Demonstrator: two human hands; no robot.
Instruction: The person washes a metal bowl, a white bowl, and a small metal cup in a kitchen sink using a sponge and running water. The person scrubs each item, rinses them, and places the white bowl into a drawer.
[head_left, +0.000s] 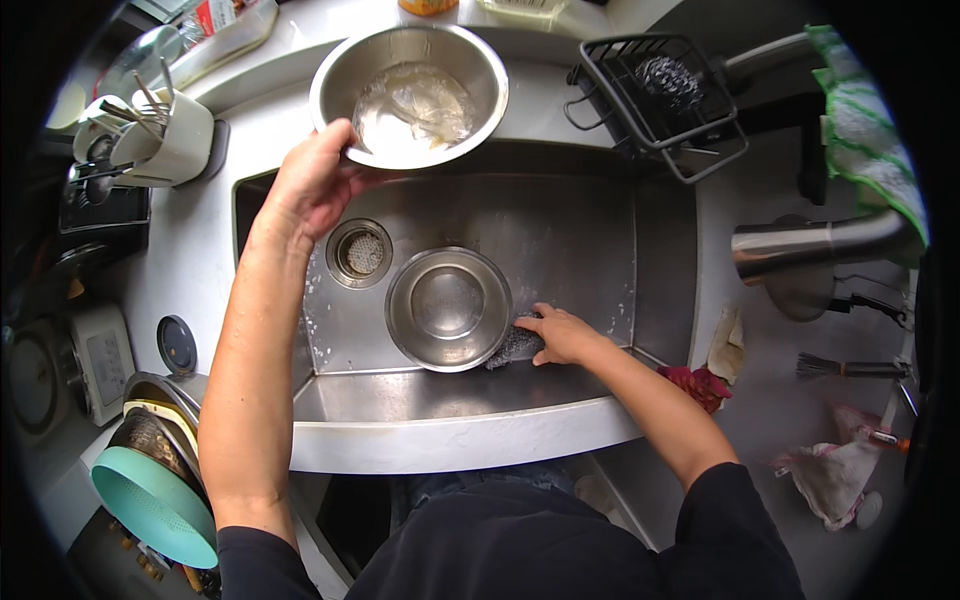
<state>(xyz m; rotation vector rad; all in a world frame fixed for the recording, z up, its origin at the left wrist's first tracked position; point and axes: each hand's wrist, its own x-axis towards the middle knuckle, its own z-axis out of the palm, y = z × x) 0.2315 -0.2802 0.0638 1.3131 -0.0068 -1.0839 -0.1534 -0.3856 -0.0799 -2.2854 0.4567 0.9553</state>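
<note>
My left hand (319, 176) grips the near-left rim of a stainless steel bowl (484, 112), raised over the back edge of the sink. Something clear and shiny lies in that bowl; I cannot tell whether it is water or only reflections. A second, smaller metal bowl (448, 300) sits on the floor of the stainless sink (570, 240), to the right of the drain strainer (366, 251). Against its lower right side lies a grey wire-mesh scourer (514, 346). My right hand (566, 337) reaches to the scourer with fingers apart, its fingertips at the scourer's edge.
Behind the sink at right stands a black wire rack (660, 112) holding another scourer. A utensil holder (176, 139) is at the left, above stacked pans and a turquoise colander (154, 502). A red cloth (694, 386) lies by the sink's right edge. White specks dot the sink floor.
</note>
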